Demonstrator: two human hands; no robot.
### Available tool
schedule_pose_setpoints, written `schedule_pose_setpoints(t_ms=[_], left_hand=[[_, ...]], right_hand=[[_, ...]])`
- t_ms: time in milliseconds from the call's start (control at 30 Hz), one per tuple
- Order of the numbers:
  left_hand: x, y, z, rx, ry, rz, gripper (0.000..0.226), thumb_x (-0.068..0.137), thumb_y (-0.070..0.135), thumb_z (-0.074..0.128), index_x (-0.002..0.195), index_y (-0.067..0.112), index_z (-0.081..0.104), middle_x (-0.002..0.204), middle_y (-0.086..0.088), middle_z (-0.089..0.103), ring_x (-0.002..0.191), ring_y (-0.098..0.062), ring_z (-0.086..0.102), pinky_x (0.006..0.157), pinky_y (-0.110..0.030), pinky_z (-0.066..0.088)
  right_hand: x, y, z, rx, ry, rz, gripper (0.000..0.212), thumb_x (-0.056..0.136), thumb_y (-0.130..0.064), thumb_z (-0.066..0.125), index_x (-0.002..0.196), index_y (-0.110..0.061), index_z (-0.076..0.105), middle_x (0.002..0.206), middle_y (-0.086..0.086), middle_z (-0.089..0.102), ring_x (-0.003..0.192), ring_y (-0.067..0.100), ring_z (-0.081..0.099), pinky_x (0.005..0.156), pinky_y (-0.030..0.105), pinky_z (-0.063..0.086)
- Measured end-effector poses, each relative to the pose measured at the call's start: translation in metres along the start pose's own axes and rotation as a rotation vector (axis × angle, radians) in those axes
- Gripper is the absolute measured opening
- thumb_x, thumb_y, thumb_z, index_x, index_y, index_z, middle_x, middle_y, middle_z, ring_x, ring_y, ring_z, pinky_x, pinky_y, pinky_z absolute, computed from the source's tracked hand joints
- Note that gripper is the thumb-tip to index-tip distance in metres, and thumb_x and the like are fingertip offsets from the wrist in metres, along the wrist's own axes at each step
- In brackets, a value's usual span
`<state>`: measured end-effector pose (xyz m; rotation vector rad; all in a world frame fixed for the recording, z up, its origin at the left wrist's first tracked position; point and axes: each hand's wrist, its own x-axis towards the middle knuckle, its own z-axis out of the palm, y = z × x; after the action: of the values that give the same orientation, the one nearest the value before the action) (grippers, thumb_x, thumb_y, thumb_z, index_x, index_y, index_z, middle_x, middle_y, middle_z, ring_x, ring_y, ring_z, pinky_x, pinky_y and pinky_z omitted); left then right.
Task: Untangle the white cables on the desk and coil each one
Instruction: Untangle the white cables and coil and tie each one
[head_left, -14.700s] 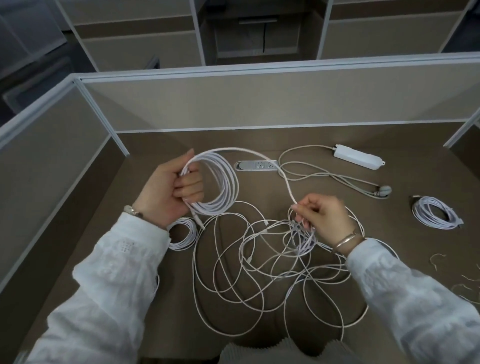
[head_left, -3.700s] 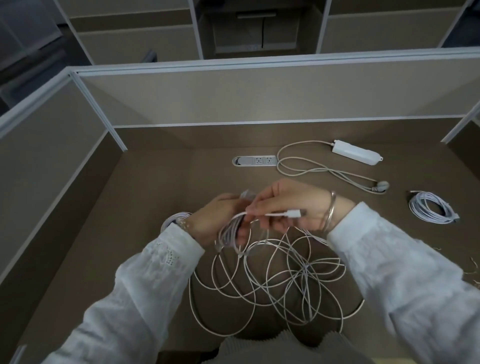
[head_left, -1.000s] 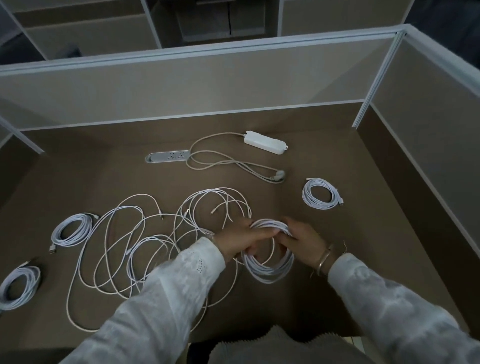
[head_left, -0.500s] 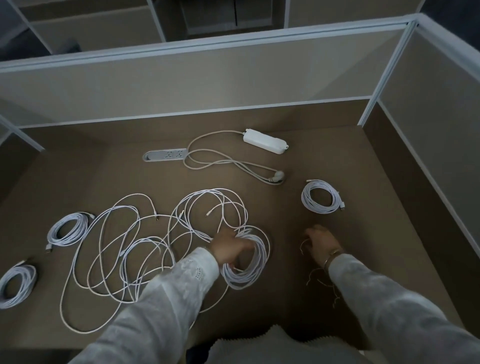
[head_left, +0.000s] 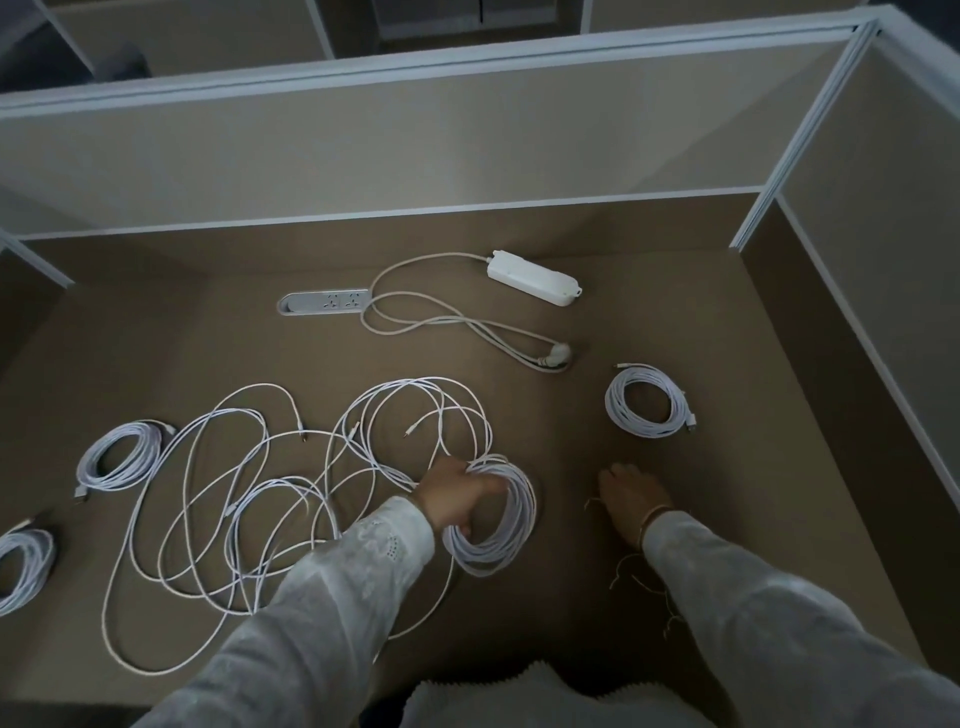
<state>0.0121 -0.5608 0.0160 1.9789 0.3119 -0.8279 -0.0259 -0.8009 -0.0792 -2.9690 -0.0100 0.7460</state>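
left hand (head_left: 457, 499) gripping coiled cable (head_left: 498, 514) on counter (head_left: 675, 322) | right hand (head_left: 631, 496) flat, empty, right of coil

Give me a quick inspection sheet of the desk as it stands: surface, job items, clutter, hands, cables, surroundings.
Surface: brown desk, dim light.
Job's things: loose tangle of white cables at left centre; fresh coil beside it; three finished coils, right coil, left coil, far-left coil cut by the frame edge.
Clutter: thin twist ties near the right wrist.
Grips: left hand closed on the fresh coil; right hand flat over the ties, whether it holds one cannot be told.
Cables: white power strip with its cord looped loose, plug lying on the desk.
Surroundings: desk socket panel; beige partition walls.
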Motion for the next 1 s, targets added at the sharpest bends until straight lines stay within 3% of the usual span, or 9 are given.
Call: schedule_pose_setpoints(t_ms=[200, 367, 467, 600, 667, 767, 867, 933, 1000], left_hand=[[0.004, 0.0, 0.001, -0.007, 0.033, -0.016, 0.02, 0.078, 0.016, 0.076, 0.071, 0.001, 0.064, 0.039, -0.001, 0.046, 0.032, -0.015, 0.044, 0.035, -0.023, 0.04], [-0.001, 0.003, 0.002, -0.145, -0.013, 0.017, 0.038, 0.074, 0.033, 0.082, 0.058, 0.011, 0.055, 0.043, -0.003, 0.033, 0.034, -0.015, 0.032, 0.036, -0.02, 0.031], [-0.013, 0.015, 0.005, -0.218, 0.061, 0.02, 0.056, 0.084, 0.058, 0.064, 0.054, 0.014, 0.045, 0.036, 0.004, 0.03, 0.029, -0.012, 0.029, 0.035, -0.016, 0.025], [-0.029, 0.022, 0.011, -0.256, 0.13, 0.083, 0.058, 0.098, 0.055, 0.035, 0.064, 0.008, 0.042, 0.036, -0.001, 0.034, 0.027, -0.015, 0.031, 0.036, -0.015, 0.026], [-0.039, 0.024, 0.015, -0.162, 0.176, 0.176, 0.057, 0.1, 0.05, 0.034, 0.077, 0.0, 0.052, 0.048, -0.017, 0.047, 0.041, -0.032, 0.05, 0.046, -0.026, 0.041], [-0.049, 0.028, 0.017, -0.089, 0.209, 0.251, 0.059, 0.096, 0.046, 0.036, 0.06, 0.004, 0.057, 0.056, -0.024, 0.054, 0.074, -0.051, 0.059, 0.074, -0.055, 0.052], [-0.062, 0.036, 0.013, -0.028, 0.214, 0.306, 0.054, 0.1, 0.037, 0.036, 0.055, 0.011, 0.052, 0.047, -0.012, 0.053, 0.073, -0.042, 0.062, 0.081, -0.047, 0.052], [-0.07, 0.04, 0.011, 0.006, 0.231, 0.34, 0.041, 0.101, 0.023, 0.039, 0.07, 0.007, 0.061, 0.047, -0.003, 0.054, 0.068, -0.03, 0.059, 0.08, -0.034, 0.046], [-0.078, 0.04, 0.01, 0.039, 0.287, 0.389, 0.029, 0.1, 0.017, 0.041, 0.09, 0.001, 0.063, 0.067, -0.012, 0.063, 0.079, -0.032, 0.059, 0.075, -0.031, 0.04]], right_hand=[[-0.016, -0.022, -0.037, 0.718, 0.249, 0.13, 0.027, 0.092, -0.012, 0.054, 0.119, -0.007, 0.055, 0.105, 0.013, 0.065, 0.098, 0.031, 0.063, 0.086, 0.032, 0.047], [-0.057, -0.065, -0.069, 1.15, 0.268, -0.044, 0.009, 0.087, -0.005, 0.063, 0.084, -0.013, 0.065, 0.071, 0.004, 0.067, 0.064, 0.019, 0.067, 0.066, 0.029, 0.056], [-0.071, -0.083, -0.067, 1.109, 0.344, -0.078, 0.007, 0.082, -0.009, 0.071, 0.076, -0.013, 0.069, 0.067, 0.003, 0.069, 0.063, 0.016, 0.068, 0.068, 0.029, 0.057], [-0.073, -0.095, -0.064, 0.81, 0.615, -0.062, 0.005, 0.075, -0.017, 0.077, 0.075, -0.012, 0.075, 0.069, 0.003, 0.072, 0.063, 0.016, 0.066, 0.068, 0.024, 0.05], [-0.075, -0.101, -0.066, 0.829, 0.716, -0.087, 0.005, 0.072, -0.017, 0.08, 0.073, -0.013, 0.076, 0.068, 0.001, 0.072, 0.061, 0.014, 0.066, 0.064, 0.021, 0.049], [-0.079, -0.106, -0.066, 0.876, 0.806, -0.154, 0.006, 0.071, -0.016, 0.081, 0.074, -0.016, 0.076, 0.069, -0.002, 0.072, 0.062, 0.006, 0.063, 0.062, 0.018, 0.05], [-0.086, -0.107, -0.065, 0.924, 0.871, -0.171, 0.006, 0.071, -0.018, 0.079, 0.074, -0.015, 0.075, 0.068, -0.003, 0.071, 0.066, 0.001, 0.059, 0.062, 0.01, 0.046], [-0.09, -0.108, -0.067, 0.982, 0.892, -0.156, 0.008, 0.071, -0.013, 0.081, 0.073, -0.013, 0.073, 0.068, -0.003, 0.07, 0.069, 0.003, 0.06, 0.063, 0.006, 0.044], [-0.095, -0.11, -0.07, 1.029, 0.911, -0.173, 0.009, 0.071, -0.01, 0.08, 0.074, -0.013, 0.072, 0.071, -0.005, 0.07, 0.07, 0.003, 0.062, 0.064, 0.007, 0.047]])
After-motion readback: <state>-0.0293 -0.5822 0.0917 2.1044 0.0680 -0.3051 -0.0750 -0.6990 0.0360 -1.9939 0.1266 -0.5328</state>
